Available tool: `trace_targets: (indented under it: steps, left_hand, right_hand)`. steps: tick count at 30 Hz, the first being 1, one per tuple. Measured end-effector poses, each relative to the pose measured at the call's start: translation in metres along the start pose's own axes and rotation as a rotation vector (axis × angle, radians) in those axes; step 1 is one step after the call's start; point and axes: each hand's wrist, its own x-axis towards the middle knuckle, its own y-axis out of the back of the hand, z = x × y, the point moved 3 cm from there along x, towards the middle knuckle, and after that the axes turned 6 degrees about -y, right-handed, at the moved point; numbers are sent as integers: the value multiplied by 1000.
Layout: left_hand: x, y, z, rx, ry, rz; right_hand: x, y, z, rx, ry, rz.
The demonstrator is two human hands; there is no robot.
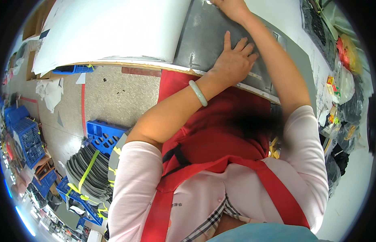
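My left hand [235, 61], with a pale green bangle [198, 93] on its wrist, lies on a dark grey sheet [202, 36] with its fingers spread. Whitish cross-shaped marks show on that sheet, near its front edge and to the right. Farther up, my right hand [233, 9] bends over the same sheet and is partly cut off by the upper edge. Its fingers close at a small whitish spot that I cannot make out. Left of the dark sheet, large white sheeting [115, 32] curves over the table.
A lighter grey board [299, 60] lies under the dark sheet's right side. Plastic bags [344, 88] and small packets line the far right. On the floor at left are blue plastic pallets [103, 135] and a strapped stack of grey sheets [88, 171]. A red apron [220, 137] touches the table front.
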Motion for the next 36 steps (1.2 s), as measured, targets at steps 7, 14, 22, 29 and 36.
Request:
trace_targets:
  steps: [7,14,22,29,36]
  left_hand:
    - [-5,-1,1,14,10,36]
    - [-3,3,-1,-12,4,44]
    - [4,3,-5,55,-7,41]
    - [-2,15,-1,-1,15,3]
    - [1,17,2,36,16,-40]
  right_hand:
    - [-6,-8,-3,-106,68,14]
    - [-3,-8,23,267,-83,-51]
    - [-106,68,73,834,-368,13]
    - [-257,164,188,946,-607,320]
    - [-372,258,276,870,-812,774]
